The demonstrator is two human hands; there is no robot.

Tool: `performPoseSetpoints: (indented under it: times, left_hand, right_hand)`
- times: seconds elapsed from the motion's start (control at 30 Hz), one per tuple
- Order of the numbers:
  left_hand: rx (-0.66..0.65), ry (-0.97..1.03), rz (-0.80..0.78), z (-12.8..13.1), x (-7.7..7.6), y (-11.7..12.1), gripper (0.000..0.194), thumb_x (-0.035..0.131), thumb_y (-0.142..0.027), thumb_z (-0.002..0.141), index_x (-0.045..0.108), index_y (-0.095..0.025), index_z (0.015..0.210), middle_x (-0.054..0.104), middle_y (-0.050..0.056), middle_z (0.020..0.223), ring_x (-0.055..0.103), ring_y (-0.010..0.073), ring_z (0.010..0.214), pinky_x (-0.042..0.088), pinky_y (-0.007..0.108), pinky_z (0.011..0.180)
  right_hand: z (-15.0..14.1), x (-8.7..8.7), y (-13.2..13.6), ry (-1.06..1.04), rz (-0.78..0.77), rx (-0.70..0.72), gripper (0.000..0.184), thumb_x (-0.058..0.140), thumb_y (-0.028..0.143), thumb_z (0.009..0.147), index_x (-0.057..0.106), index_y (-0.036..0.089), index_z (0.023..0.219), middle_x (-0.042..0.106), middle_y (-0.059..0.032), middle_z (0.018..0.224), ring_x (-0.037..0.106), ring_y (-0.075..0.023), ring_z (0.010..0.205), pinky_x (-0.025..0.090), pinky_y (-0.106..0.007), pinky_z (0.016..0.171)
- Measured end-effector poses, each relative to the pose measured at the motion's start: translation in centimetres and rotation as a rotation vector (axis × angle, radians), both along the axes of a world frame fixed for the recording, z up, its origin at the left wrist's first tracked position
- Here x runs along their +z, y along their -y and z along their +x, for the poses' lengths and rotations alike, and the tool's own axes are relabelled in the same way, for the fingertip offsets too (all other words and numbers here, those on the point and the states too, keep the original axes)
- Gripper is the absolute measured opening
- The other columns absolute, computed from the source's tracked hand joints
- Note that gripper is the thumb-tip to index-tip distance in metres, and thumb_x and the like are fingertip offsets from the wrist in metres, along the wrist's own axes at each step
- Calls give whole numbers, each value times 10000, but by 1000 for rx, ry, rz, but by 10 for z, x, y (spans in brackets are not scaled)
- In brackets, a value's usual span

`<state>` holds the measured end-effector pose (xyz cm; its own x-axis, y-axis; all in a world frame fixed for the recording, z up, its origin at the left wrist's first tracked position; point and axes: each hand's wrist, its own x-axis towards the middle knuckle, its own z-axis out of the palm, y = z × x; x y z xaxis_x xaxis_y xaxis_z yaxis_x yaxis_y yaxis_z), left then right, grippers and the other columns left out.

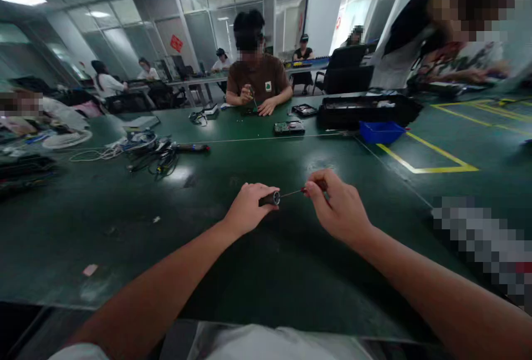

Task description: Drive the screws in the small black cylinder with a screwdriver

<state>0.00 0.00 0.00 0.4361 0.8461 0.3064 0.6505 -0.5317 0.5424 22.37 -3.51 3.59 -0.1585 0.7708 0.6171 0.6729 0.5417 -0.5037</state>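
Observation:
A short, dark cylindrical tube is gripped by my left hand, fingers above and thumb below. Its ringed open end faces right. My right hand pinches the red end of a thin rod, which resembles a slim screwdriver. The rod's far tip is at the mouth of the tube; whether it goes inside or only touches the rim I cannot tell. Both hands are held over the green table, a little way in from its near edge.
Across the table a person works on a small part with a tool. Near them lie an opened circuit-board device, a black case and a blue bin. Tangled cables lie at left. A pixelated object is at right.

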Motion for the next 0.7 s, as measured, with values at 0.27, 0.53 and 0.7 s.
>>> performPoseSetpoints:
  times: [0.27,0.53,0.7]
  left_hand:
    - [-8,-19,-6,2,2,1,401,751,-233,826,668,-290,1214,684,22,1171,577,234,1107,382,474,1054]
    - [-11,3,-22,0,3,0,388,733,-252,844,664,-283,1225,670,33,1162,562,235,1115,380,467,1054]
    - [-11,32,-37,-1,3,0,387,738,-251,839,668,-271,1219,666,36,1157,573,230,1105,405,439,1026]
  right_hand:
    - [-2,1,2,39,-12,99,56,465,261,979,497,218,960,676,-23,781,672,-177,677,462,-284,615]
    - [-2,6,3,89,-15,82,57,451,241,976,489,210,946,658,-28,761,656,-177,658,453,-283,594]
    - [-2,5,2,121,-30,65,77,441,251,979,493,203,952,648,-28,746,644,-178,646,442,-285,587]
